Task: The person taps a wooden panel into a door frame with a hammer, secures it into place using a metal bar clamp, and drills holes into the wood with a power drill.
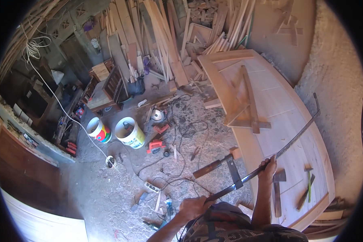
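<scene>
Both of my hands are closed around a long metal bar clamp (292, 141), held slantwise across the front of my body. My left hand (193, 207) grips the bar's near end, low and to the left. Farther up the bar, my right hand (268, 166) is wrapped around it over the edge of a large wooden panel (282, 117). Between my hands, the clamp's sliding jaw sticks out with its dark screw handle (207, 169) pointing left. The bar's far end, with its fixed jaw, reaches over the panel's right edge.
On the panel lie a large wooden square (251, 103), a hatchet (277, 193) and a green-handled hammer (309, 187). The floor holds a red power planer (155, 147), a circular saw (158, 115), a power strip (152, 186), tangled cords and two buckets (130, 133). Boards (165, 40) lean at the back.
</scene>
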A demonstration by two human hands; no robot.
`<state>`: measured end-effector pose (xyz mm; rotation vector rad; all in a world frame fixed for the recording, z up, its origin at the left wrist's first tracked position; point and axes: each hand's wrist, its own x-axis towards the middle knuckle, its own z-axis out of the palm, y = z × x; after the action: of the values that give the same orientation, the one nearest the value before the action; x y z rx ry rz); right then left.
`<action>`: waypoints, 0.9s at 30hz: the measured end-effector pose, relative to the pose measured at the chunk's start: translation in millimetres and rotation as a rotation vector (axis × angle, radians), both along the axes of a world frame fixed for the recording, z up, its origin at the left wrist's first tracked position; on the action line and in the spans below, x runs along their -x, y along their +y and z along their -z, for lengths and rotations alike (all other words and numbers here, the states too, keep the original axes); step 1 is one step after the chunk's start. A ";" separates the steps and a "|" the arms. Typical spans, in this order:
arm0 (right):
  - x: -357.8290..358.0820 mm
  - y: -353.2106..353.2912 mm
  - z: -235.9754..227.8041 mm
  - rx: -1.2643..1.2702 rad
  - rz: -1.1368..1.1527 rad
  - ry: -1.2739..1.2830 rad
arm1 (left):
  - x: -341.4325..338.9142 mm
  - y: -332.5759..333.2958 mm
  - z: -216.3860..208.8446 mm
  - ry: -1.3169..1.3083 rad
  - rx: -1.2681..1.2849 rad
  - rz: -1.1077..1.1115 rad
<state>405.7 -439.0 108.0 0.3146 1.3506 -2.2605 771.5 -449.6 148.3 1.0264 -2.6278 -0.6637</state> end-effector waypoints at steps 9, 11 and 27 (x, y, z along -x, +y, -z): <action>-14.9 -185.3 -23.0 0.028 -0.147 0.035 | -9.6 -150.6 -2.8 0.042 0.077 -0.109; -11.1 -229.9 -15.0 0.034 -0.166 0.043 | -8.9 -191.6 16.3 0.100 0.078 -0.124; 32.3 -637.5 23.3 -0.030 -0.033 0.034 | 31.3 -622.9 6.0 -0.122 -0.272 -0.027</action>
<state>373.4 -1076.4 84.7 0.2638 1.3985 -2.2298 740.2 -1072.5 142.3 1.2087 -2.6719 -1.0032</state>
